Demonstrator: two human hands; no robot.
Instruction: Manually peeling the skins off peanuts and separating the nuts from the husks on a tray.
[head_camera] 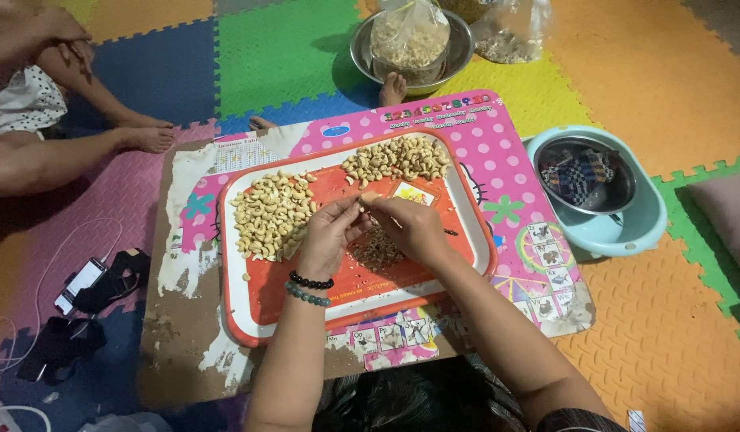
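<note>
A worn pink board (514, 172) with peeling edges lies on the foam-tile floor and carries a glossy red and white tray (258, 308). Pale curved cashews (270, 214) are heaped along the tray's far and left edges. Over its middle, the left hand (330, 232) and right hand (414, 228) meet, each grip pinching one small cashew (368, 198) above brown husks (378, 250).

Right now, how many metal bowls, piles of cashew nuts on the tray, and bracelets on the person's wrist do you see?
Metal bowls: 2, one at the top, one inside the blue basin
Cashew piles on the red tray: 2, left and upper
Bracelets on the left hand wrist: 2, black and grey-green
Total: 6
</note>
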